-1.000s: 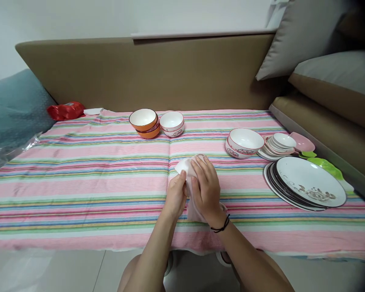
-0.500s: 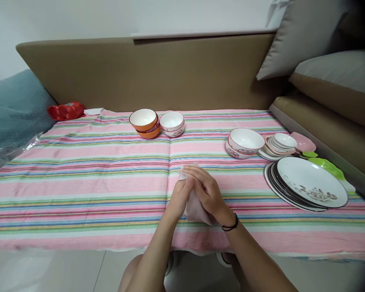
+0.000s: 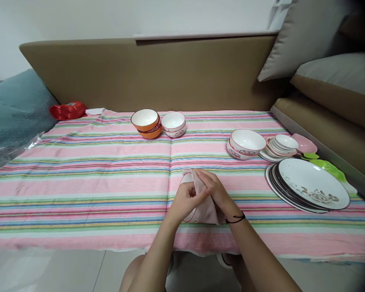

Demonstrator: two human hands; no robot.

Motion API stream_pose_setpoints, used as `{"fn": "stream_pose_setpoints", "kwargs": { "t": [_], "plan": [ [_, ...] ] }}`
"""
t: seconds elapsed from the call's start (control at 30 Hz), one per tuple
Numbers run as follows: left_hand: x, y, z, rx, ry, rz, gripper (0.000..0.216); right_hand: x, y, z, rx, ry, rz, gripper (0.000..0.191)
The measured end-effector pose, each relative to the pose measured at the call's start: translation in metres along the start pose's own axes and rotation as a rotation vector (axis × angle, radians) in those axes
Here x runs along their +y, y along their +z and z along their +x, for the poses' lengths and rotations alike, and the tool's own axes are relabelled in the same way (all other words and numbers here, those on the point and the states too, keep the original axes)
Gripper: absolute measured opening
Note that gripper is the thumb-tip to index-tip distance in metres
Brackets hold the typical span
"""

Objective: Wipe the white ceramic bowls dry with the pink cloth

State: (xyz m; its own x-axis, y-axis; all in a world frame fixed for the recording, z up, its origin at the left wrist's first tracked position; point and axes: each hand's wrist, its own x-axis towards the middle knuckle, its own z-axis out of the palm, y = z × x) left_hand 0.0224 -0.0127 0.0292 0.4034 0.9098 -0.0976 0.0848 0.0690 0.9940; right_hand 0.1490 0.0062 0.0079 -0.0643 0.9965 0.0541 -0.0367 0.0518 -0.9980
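1. Bowl point(image 3: 187, 178), white, red-rimmed: one, at the near edge of the sheet before the person; tipped on its side, mouth leftward, apparently so that inside and outside were both within reach.
2. Cloth point(image 3: 206, 211), pale pink: one, draped over the bowl's right side and folded over its upper rim; likely kept between skin and bowl for close contact.
3. Left hand point(image 3: 182, 200): fingers bent into the bowl's mouth, thumb across the cloth; seemingly closed on the bowl to steady it, fingertips hidden.
4. Right hand point(image 3: 214, 188): closed over the cloth, pressing it to the bowl's outer side, presumably as a counter-hold.
5. Sheet point(image 3: 79, 190), striped: one, beneath everything listed, perhaps as padding.
6. White bowls point(image 3: 246, 144): nested, right of the hands, beside small dishes point(image 3: 284, 142), stacked.
7. Plates point(image 3: 313, 182): one pile, nearer the person, probably stacked to save room.
8. Orange bowls point(image 3: 150, 134): stacked, far side, just beside a second white pair point(image 3: 173, 125), likewise nested.
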Motion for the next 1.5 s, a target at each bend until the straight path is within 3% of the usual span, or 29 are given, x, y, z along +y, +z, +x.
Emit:
{"fn": "stream_pose_setpoints", "kwargs": {
  "t": [0.17,0.3,0.4,0.5,0.6,0.73,0.93,1.03,1.1,1.3,1.4,1.5],
  "plan": [
    [-0.003,-0.003,0.000,0.017,-0.039,-0.130,0.050,-0.004,0.002,-0.003,0.010,-0.058,0.006,0.031],
    [-0.004,-0.005,0.005,0.163,-0.037,-0.290,0.047,-0.010,0.004,-0.011,0.140,-0.339,-0.174,0.025],
    [-0.004,-0.005,0.009,0.239,-0.014,-0.379,0.047,-0.011,0.007,-0.016,0.072,-0.512,-0.370,0.026],
    [-0.005,-0.006,0.012,0.269,0.013,-0.349,0.054,-0.009,0.010,-0.018,-0.009,-0.570,-0.494,0.037],
    [-0.006,-0.007,0.011,0.269,0.052,-0.274,0.059,-0.007,0.011,-0.017,-0.040,-0.577,-0.523,0.040],
    [-0.006,-0.008,0.008,0.228,0.093,-0.171,0.061,-0.004,0.007,-0.014,-0.005,-0.492,-0.397,0.040],
    [-0.004,-0.014,0.001,0.017,0.081,-0.163,0.057,-0.002,0.001,-0.005,0.084,-0.107,-0.013,0.036],
    [-0.005,-0.017,0.000,-0.012,0.075,-0.166,0.055,-0.002,-0.001,-0.003,0.109,0.010,0.057,0.034],
    [-0.006,-0.018,0.002,0.029,0.077,-0.166,0.057,-0.003,-0.001,-0.005,0.079,-0.048,0.007,0.036],
    [-0.008,-0.017,0.007,0.211,0.076,-0.123,0.066,-0.008,0.008,-0.015,-0.065,-0.533,-0.450,0.047],
    [-0.006,-0.016,0.005,0.265,0.017,-0.079,0.066,-0.007,0.012,-0.017,-0.061,-0.573,-0.486,0.048],
    [-0.003,-0.015,0.003,0.244,0.003,0.013,0.065,-0.002,0.013,-0.013,0.021,-0.477,-0.373,0.040]
  ]
}}
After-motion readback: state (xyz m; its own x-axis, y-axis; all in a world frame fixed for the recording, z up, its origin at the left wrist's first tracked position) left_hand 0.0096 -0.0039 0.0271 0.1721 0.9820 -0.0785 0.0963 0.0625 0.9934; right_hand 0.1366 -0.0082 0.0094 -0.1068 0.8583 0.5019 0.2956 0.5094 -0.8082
